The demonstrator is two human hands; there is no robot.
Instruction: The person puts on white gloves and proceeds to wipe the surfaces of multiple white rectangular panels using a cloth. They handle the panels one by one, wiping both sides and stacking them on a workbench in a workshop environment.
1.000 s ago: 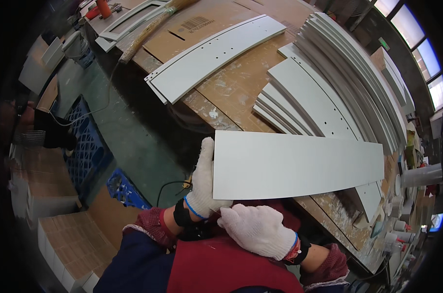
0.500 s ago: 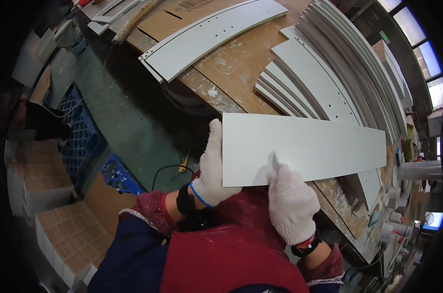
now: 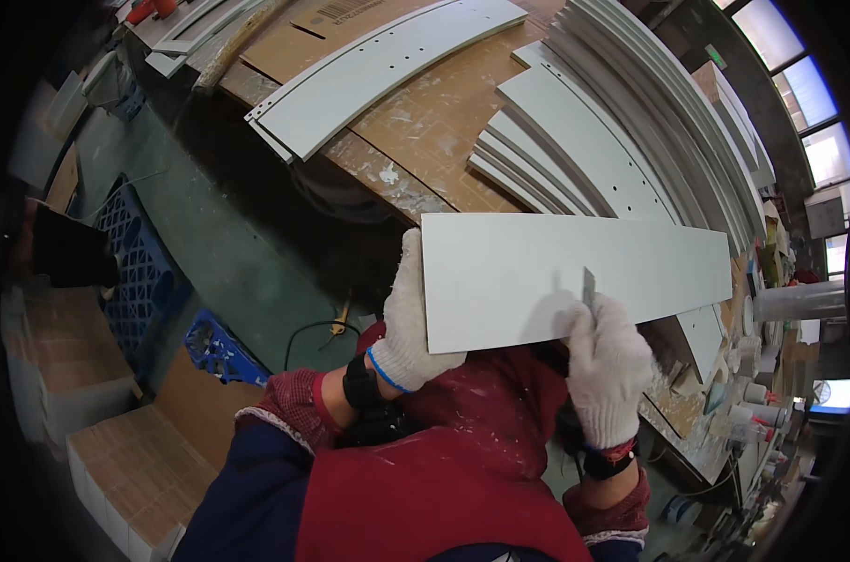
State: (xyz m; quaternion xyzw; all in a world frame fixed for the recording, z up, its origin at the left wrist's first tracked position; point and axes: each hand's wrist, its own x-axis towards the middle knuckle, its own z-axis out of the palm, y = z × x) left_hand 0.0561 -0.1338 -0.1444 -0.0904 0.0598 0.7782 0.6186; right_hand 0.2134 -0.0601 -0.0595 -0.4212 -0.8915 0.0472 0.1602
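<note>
A white panel (image 3: pixel 509 281), long and slightly tapered, lies before me with its far end over the workbench. My left hand (image 3: pixel 408 314), in a white knit glove, is closed round the panel's left end, thumb along the edge and fingers hidden beneath. My right hand (image 3: pixel 609 370), gloved alike, pinches a small thin blade (image 3: pixel 589 284), whose grey tip sticks up past the fingertips over the panel's face. The blade's handle, if it has one, is hidden in the glove. A shadow of hand and blade falls on the panel just left of them.
Curved white panels with drilled holes (image 3: pixel 388 70) lie on the cardboard-topped workbench (image 3: pixel 416 155). More curved panels are stacked (image 3: pixel 650 103) at the right. Blue plastic pallets (image 3: pixel 149 267) and stacked boxes (image 3: pixel 130 468) stand at the left. A cable (image 3: pixel 308 328) lies on the floor.
My right hand has slid the blade to the right along the panel. My left hand keeps its hold on the panel's end. The whole view has shifted slightly.
</note>
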